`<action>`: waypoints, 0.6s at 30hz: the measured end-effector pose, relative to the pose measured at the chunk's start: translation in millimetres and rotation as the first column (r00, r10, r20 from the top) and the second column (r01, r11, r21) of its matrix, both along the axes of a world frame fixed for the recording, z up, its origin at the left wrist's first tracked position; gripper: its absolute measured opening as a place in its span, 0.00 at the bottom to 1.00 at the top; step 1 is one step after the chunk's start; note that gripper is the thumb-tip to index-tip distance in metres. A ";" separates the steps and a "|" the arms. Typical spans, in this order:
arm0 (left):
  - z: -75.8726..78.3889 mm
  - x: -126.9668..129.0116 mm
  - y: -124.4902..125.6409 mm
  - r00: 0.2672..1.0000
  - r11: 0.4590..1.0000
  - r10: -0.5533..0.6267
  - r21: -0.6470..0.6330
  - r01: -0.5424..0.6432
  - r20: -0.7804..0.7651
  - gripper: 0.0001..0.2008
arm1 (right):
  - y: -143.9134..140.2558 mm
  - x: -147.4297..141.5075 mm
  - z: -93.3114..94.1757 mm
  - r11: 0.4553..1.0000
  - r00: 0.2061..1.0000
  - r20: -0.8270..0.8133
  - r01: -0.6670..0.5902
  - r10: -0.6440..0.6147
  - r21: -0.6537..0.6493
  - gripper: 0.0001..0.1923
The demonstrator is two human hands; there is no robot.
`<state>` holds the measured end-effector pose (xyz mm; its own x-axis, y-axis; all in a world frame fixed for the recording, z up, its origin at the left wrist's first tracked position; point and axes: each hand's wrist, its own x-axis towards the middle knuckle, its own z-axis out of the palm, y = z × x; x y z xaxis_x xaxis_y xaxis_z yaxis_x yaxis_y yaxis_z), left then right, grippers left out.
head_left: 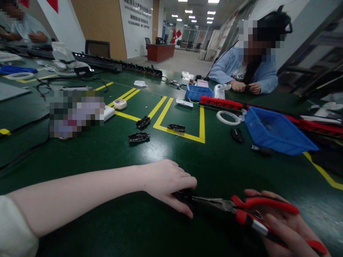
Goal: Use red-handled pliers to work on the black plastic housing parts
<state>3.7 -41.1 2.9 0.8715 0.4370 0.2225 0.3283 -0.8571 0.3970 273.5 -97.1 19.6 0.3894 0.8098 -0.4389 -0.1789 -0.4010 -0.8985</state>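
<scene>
"So, left to right: what was in hand?"

"Left hand [168, 178], grip pinched narrow on a small black part [183, 195], mostly hidden between thumb and fingers. Could not tell whether it touched the counter [102, 150]."

"How would it have handled?"

"Light and stiff, I judged, likely hard plastic; thin edges might have snapped. Best held by its broad sides, clear of the tips of the pliers [270, 204]. Those tips met it; whether clamped, unclear. The pliers looked heavier, best taken well back on their red handles. Right hand [297, 223], grip wrapped around those handles, fingers partly spread."

"Surface and room?"

"Counter dark green, glossy; small things might have slid. Mid-counter, three black pieces [139, 137], near or beside yellow tape [202, 121]; right, a blue bin [294, 142]. Beyond, one person [28, 28] at far left, then a wood-toned wall [102, 25], ceiling lights [188, 11] down a long room, and at right a co-worker [268, 76], hands together over something small and dark."
</scene>
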 end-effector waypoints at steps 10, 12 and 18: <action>2.2 -1.5 -0.9 0.999 0.998 0.033 -0.056 -0.031 0.033 0.22 | -1.9 -3.8 6.1 0.999 0.996 -0.084 0.031 -0.034 -0.039 0.35; 2.6 -1.5 -0.9 0.998 0.997 0.039 -0.065 -0.036 0.041 0.21 | -1.8 -3.2 4.5 0.999 0.996 -0.085 0.026 -0.028 -0.027 0.35; 4.6 -1.4 -1.4 0.998 0.994 0.040 -0.099 -0.036 0.038 0.19 | -3.3 -4.0 7.3 0.999 1.000 -0.007 0.019 -0.019 0.045 0.35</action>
